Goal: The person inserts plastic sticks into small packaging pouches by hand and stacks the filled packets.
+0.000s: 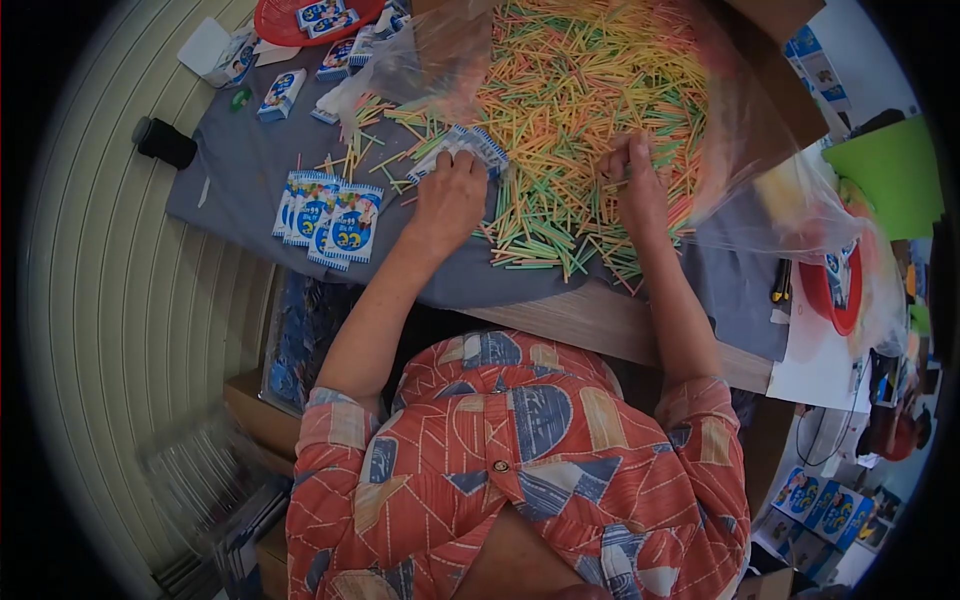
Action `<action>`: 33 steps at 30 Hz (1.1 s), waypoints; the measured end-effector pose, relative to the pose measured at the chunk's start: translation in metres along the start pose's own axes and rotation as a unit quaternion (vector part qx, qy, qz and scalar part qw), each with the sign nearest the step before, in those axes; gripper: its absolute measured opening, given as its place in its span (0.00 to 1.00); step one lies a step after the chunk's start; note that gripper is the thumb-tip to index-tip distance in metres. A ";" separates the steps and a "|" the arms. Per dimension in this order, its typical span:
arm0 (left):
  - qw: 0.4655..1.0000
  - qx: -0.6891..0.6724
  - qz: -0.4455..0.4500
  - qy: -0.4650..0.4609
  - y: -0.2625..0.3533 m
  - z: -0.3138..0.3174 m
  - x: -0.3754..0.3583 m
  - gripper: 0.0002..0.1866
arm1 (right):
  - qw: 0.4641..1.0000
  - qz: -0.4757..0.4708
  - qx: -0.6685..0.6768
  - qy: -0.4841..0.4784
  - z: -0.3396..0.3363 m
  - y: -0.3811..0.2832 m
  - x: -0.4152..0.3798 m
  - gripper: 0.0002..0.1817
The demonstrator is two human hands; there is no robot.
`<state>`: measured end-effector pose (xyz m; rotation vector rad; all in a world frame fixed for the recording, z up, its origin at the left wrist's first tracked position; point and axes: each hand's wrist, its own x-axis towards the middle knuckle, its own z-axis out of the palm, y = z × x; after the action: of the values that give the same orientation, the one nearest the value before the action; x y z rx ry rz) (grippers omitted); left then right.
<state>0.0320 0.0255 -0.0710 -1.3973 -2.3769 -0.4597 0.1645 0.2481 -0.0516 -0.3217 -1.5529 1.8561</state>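
My left hand [450, 200] is closed on a blue and white packet [485, 150] at the near left side of a big heap of thin coloured sticks [590, 80]. My right hand [637, 180] rests over the near right part of the heap, its fingers pinched together. What those fingers hold, if anything, is too small to make out. Left of my left hand, several flat blue and white packets [352, 222] lie overlapping on the grey cloth [420, 285]. A few loose sticks lie between them and the heap.
A red basket [280, 30] with packets stands at the back left, near small boxes [281, 94]. A black spool [165, 143] lies at the left edge. Clear plastic and a cardboard flap [770, 100] border the heap. On the right are a cutter [781, 282] and a red bowl [846, 310].
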 end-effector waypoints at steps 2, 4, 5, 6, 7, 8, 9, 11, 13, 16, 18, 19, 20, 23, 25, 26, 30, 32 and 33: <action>0.999 -0.006 -0.007 0.041 -0.004 0.003 0.001 0.04 | 0.991 0.041 0.129 -0.004 0.001 -0.005 -0.004 0.19; 0.997 -0.045 -0.012 0.067 -0.009 0.003 0.004 0.04 | 0.964 0.079 0.255 -0.011 -0.003 -0.012 -0.006 0.18; 0.992 -0.080 -0.023 0.090 -0.012 0.003 0.005 0.04 | 0.958 0.093 0.269 -0.022 -0.006 -0.012 -0.006 0.18; 0.992 -0.079 -0.022 0.093 -0.013 0.002 0.005 0.04 | 0.952 0.108 0.285 -0.035 -0.006 -0.012 -0.004 0.18; 0.992 -0.065 -0.008 0.105 -0.014 0.002 0.003 0.04 | 0.952 0.105 0.285 -0.036 -0.004 -0.011 -0.003 0.18; 0.992 -0.051 0.006 0.116 -0.015 0.002 0.001 0.05 | 0.966 0.085 0.242 -0.037 0.000 -0.009 -0.003 0.19; 0.992 -0.051 0.004 0.116 -0.012 0.002 -0.001 0.05 | 0.978 0.066 0.196 -0.038 0.002 -0.007 -0.002 0.21; 0.991 -0.078 -0.028 0.105 -0.006 0.002 -0.002 0.05 | 0.996 0.000 -0.011 -0.083 0.002 0.004 0.003 0.20; 0.987 -0.118 -0.054 0.090 -0.006 -0.003 0.002 0.05 | 0.861 -0.155 -0.461 -0.152 0.000 0.016 0.008 0.15; 0.982 -0.153 -0.096 0.060 -0.023 -0.004 0.006 0.05 | 0.775 -0.297 -0.541 -0.133 0.007 0.022 0.005 0.12; 0.981 -0.157 -0.109 0.038 -0.032 -0.008 0.006 0.06 | 0.790 -0.259 -0.529 -0.169 0.000 0.019 0.012 0.14; 0.966 -0.212 -0.145 0.029 -0.034 -0.012 0.008 0.07 | 0.888 -0.115 -0.412 -0.167 -0.007 0.020 0.014 0.16; 0.947 -0.267 -0.178 0.020 -0.035 -0.014 0.011 0.09 | 0.947 0.034 -0.279 -0.154 -0.011 0.020 0.015 0.19; 0.941 -0.278 -0.131 0.144 -0.038 -0.012 0.010 0.09 | 0.984 0.040 -0.160 -0.063 -0.001 0.005 0.015 0.23; 0.921 -0.335 -0.160 0.121 -0.030 -0.022 0.012 0.10 | 0.999 0.047 -0.004 0.013 0.027 -0.020 0.014 0.29; 0.896 -0.392 -0.185 0.095 -0.023 -0.028 0.015 0.10 | 0.999 0.047 -0.005 0.016 0.040 -0.026 0.018 0.29; 0.887 -0.427 -0.144 0.100 0.002 -0.037 0.028 0.11 | 0.984 -0.066 0.090 -0.136 0.086 -0.033 0.035 0.33; 0.870 -0.458 -0.130 0.127 0.009 -0.034 0.032 0.12 | 0.982 -0.084 0.078 -0.151 0.103 -0.024 0.038 0.33; 0.870 -0.458 -0.132 0.128 0.010 -0.032 0.033 0.12 | 0.983 -0.083 0.036 -0.158 0.105 -0.019 0.037 0.33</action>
<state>0.0300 0.0417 -0.0263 -1.1732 -2.1776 -1.9041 0.0820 0.1921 0.0013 0.1405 -1.6568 1.8906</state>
